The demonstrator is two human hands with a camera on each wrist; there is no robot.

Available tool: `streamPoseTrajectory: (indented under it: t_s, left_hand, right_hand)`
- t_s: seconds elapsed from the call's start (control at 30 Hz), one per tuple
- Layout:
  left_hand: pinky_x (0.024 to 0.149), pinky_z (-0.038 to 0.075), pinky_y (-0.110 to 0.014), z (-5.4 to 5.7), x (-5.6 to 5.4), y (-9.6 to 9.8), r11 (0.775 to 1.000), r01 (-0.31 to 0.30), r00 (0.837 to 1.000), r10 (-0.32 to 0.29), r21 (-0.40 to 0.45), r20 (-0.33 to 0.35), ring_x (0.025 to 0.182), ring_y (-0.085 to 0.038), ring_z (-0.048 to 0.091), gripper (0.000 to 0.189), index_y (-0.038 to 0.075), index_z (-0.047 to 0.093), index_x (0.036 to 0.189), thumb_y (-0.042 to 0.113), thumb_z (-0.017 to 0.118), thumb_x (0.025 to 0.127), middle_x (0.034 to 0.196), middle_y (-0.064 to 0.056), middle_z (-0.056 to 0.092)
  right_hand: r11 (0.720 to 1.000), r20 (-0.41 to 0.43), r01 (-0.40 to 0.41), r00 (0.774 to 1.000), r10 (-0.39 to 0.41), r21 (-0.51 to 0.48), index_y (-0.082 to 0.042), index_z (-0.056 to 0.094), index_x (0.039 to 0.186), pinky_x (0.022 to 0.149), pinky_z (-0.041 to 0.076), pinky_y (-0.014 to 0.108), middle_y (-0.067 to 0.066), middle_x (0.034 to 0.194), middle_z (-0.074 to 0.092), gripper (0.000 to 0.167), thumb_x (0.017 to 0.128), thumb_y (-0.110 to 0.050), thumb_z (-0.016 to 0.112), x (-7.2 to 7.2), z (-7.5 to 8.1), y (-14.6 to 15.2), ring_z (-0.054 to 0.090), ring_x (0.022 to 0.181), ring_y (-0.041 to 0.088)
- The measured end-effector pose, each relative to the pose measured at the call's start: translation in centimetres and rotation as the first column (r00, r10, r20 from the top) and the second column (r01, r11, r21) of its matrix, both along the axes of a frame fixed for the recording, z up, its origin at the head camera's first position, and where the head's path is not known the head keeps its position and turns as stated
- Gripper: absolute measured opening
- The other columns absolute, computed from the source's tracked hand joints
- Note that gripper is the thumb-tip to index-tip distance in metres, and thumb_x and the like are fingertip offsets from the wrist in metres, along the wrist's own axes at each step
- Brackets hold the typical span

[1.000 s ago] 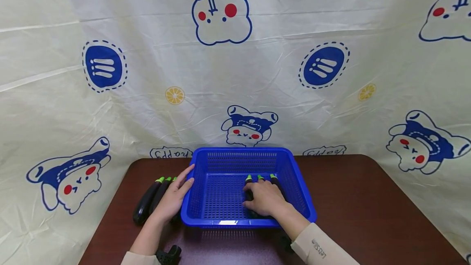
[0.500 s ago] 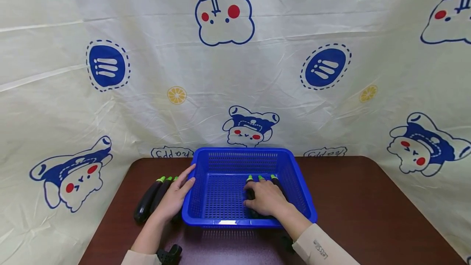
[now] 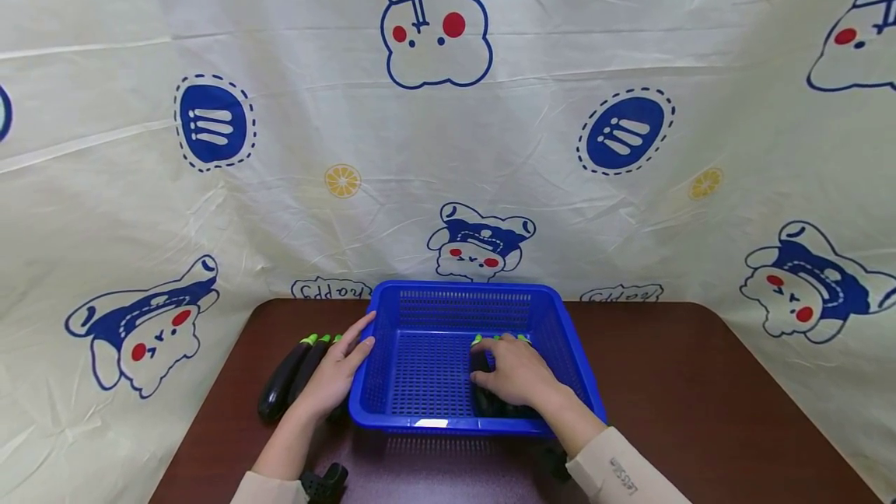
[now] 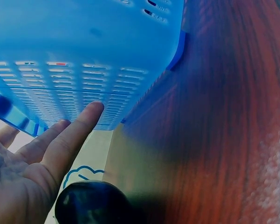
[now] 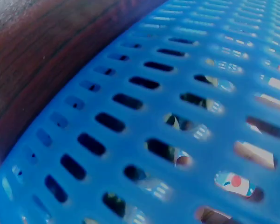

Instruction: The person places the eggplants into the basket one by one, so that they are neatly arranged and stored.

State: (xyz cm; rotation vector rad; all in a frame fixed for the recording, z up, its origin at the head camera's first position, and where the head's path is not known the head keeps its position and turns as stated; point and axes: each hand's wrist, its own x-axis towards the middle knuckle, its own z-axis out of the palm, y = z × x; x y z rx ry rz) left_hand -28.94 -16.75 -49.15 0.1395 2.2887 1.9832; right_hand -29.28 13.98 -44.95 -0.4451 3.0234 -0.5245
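My left hand [image 3: 334,378] rests against the left side of the blue plastic basket [image 3: 434,424], its fingers near the rim. Seen from the left wrist, its straight fingers [image 4: 67,144] lie along the slotted outer wall. My right hand [image 3: 518,373] reaches inside, spread over several dark eggplants with green stem ends lying side by side at the right. The leftmost eggplant [image 3: 482,403] shows between thumb and index finger; the hand covers most of the others. In the right wrist view the perforated basket wall [image 5: 130,100] blocks sight of the fingers.
Several more eggplants [image 3: 283,381] lie on the brown table [image 3: 658,395] left of the basket, partly behind the left hand. The end of a dark eggplant [image 4: 91,203] shows low in the left wrist view. A printed cloth [image 3: 392,131] hangs behind the table.
My right hand has shifted slightly right and forward over the eggplants, covering more of their stem ends. The left hand stays at the basket's side. The whole head view has shifted a little.
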Motion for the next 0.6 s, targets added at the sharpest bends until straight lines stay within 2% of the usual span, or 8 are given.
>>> streamPoseTrajectory:
  t_s: [0.07, 0.1, 0.2, 0.3, 0.37, 0.43, 0.5, 0.6]
  left_hand:
    - [0.094, 0.059, -0.051, 0.0, 0.0, 0.0, 1.0, 0.0, 1.0, 0.0, -0.001, 0.002, 0.127, -0.037, 0.063, 0.05, 0.036, 0.037, 0.16, 0.039, 0.047, 0.111, 0.16, -0.017, 0.045]
    - [0.095, 0.059, -0.051, 0.0, 0.0, 0.0, 1.0, 0.0, 1.0, 0.0, 0.001, 0.002, 0.127, -0.037, 0.063, 0.05, 0.036, 0.037, 0.16, 0.039, 0.047, 0.111, 0.16, -0.017, 0.045]
    - [0.095, 0.059, -0.052, 0.1, 0.1, 0.0, 1.0, 0.0, 1.0, 0.0, -0.002, 0.002, 0.129, -0.038, 0.062, 0.051, 0.036, 0.037, 0.16, 0.04, 0.047, 0.11, 0.161, -0.016, 0.044]
    - [0.096, 0.058, -0.052, 0.1, 0.1, 0.0, 1.0, -0.002, 1.0, 0.002, -0.005, 0.0, 0.13, -0.039, 0.062, 0.051, 0.036, 0.037, 0.16, 0.041, 0.048, 0.11, 0.162, -0.016, 0.044]
    - [0.097, 0.058, -0.053, 0.1, 0.1, 0.1, 1.0, -0.004, 1.0, 0.004, -0.01, -0.002, 0.131, -0.039, 0.061, 0.051, 0.037, 0.037, 0.159, 0.041, 0.048, 0.11, 0.162, -0.016, 0.043]
    - [0.097, 0.058, -0.053, 0.1, 0.1, 0.1, 1.0, -0.007, 1.0, 0.007, -0.014, -0.001, 0.131, -0.04, 0.061, 0.051, 0.037, 0.037, 0.159, 0.041, 0.048, 0.11, 0.162, -0.016, 0.043]
    - [0.097, 0.058, -0.052, 0.1, 0.1, 0.1, 1.0, -0.008, 1.0, 0.007, -0.02, -0.001, 0.131, -0.039, 0.06, 0.051, 0.037, 0.037, 0.16, 0.041, 0.047, 0.11, 0.162, -0.016, 0.043]
    - [0.097, 0.057, -0.052, 0.1, 0.1, 0.1, 1.0, -0.01, 1.0, 0.011, -0.023, 0.001, 0.131, -0.039, 0.061, 0.05, 0.037, 0.037, 0.16, 0.04, 0.047, 0.111, 0.161, -0.016, 0.044]
  right_hand:
    - [1.0, -0.001, -0.007, 1.0, 0.007, -0.008, -0.017, 0.073, 0.125, 0.088, 0.052, 0.05, 0.009, 0.105, 0.069, 0.039, 0.09, -0.033, 0.08, -0.1, 0.1, 0.2, 0.058, 0.092, 0.022]
    - [1.0, -0.001, -0.011, 1.0, 0.011, -0.016, -0.017, 0.073, 0.126, 0.09, 0.052, 0.051, 0.009, 0.106, 0.07, 0.039, 0.091, -0.033, 0.08, -0.1, 0.1, 0.2, 0.06, 0.094, 0.023]
    - [0.999, 0.005, -0.017, 1.0, 0.018, -0.049, -0.016, 0.073, 0.126, 0.102, 0.049, 0.057, 0.011, 0.11, 0.073, 0.038, 0.092, -0.031, 0.079, -0.1, 0.3, 0.5, 0.063, 0.115, 0.033]
    - [0.998, 0.006, -0.014, 1.0, 0.014, -0.068, -0.017, 0.074, 0.126, 0.105, 0.047, 0.059, 0.013, 0.116, 0.073, 0.036, 0.093, -0.03, 0.079, -0.1, 0.6, 0.6, 0.062, 0.124, 0.037]
    - [0.998, 0.003, -0.012, 1.0, 0.012, -0.067, -0.018, 0.074, 0.126, 0.096, 0.052, 0.053, 0.011, 0.112, 0.071, 0.036, 0.093, -0.03, 0.079, -0.1, 0.7, 0.8, 0.064, 0.111, 0.03]
    - [0.998, 0.003, -0.006, 1.0, 0.006, -0.064, -0.019, 0.074, 0.125, 0.083, 0.052, 0.046, 0.009, 0.108, 0.069, 0.035, 0.092, -0.031, 0.079, -0.1, 0.9, 1.0, 0.061, 0.095, 0.021]
    - [0.998, 0.007, 0.0, 1.0, 0.0, -0.07, -0.019, 0.074, 0.126, 0.078, 0.051, 0.042, 0.009, 0.106, 0.067, 0.036, 0.092, -0.031, 0.079, -0.1, 1.1, 1.2, 0.058, 0.09, 0.019]
    - [0.997, 0.009, 0.011, 1.0, -0.01, -0.082, -0.019, 0.074, 0.126, 0.078, 0.051, 0.042, 0.009, 0.107, 0.067, 0.036, 0.093, -0.031, 0.078, 0.0, 1.3, 1.5, 0.06, 0.092, 0.02]
